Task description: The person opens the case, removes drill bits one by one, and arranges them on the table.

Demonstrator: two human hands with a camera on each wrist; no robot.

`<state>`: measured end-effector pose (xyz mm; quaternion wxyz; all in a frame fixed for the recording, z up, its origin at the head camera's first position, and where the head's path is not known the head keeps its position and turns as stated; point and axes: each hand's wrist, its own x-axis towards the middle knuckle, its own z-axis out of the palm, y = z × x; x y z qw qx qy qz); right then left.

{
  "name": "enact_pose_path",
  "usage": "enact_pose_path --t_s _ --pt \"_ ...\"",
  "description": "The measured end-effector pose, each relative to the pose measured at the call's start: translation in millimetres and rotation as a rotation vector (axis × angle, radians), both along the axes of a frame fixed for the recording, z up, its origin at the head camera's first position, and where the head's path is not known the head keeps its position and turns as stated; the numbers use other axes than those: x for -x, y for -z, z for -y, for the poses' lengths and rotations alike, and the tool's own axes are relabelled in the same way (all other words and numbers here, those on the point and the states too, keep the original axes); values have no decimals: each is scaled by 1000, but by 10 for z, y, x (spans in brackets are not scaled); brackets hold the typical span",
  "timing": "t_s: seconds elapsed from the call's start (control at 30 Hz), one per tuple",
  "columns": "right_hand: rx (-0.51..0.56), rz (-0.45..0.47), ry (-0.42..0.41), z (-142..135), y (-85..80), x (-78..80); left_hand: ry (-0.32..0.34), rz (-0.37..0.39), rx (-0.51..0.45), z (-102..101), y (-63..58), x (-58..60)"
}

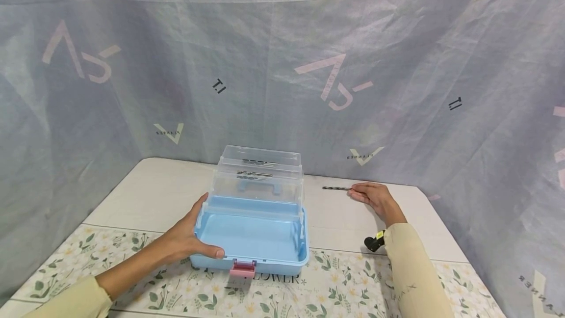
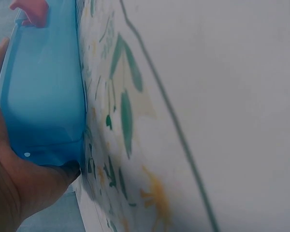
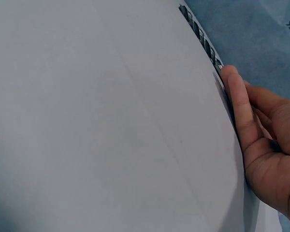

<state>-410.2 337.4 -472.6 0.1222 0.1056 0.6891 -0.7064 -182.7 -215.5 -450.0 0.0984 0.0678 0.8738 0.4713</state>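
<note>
A light-blue plastic toolbox (image 1: 251, 234) stands on the table, its clear lid and trays (image 1: 260, 161) raised at the back. My left hand (image 1: 190, 237) grips the box's left end, with the thumb on the front rim. In the left wrist view, the hand (image 2: 19, 179) wraps round that end of the blue box (image 2: 46, 87). To the right of the box, my right hand (image 1: 372, 196) pinches one end of a spiral drill bit (image 1: 336, 188) low over the table. The bit's fluted end (image 3: 200, 36) sticks out past the fingers (image 3: 239, 99).
Dark drill bits (image 1: 254, 174) show through the clear trays. A pink latch (image 1: 243, 269) hangs at the box's front. The table (image 1: 150, 190) is white at the back, with a floral print in front. A grey printed curtain (image 1: 265, 63) hangs behind it and at both sides.
</note>
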Motion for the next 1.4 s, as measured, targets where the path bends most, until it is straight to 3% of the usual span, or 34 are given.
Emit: enact_pose_path --t_s 0.37,0.77,1.17,1.4 --pt "24 -28 -58 -25 -37 -48 10 5 10 4 18 0" --pt "35 -54 -69 -7 -119 -28 14 -14 45 -7 -18 -5" --pt "32 -176 -184 287 -498 -50 11 21 -10 -6 1 17" --pt "-121 -298 -245 623 -749 -97 7 24 -4 -5 0 27"
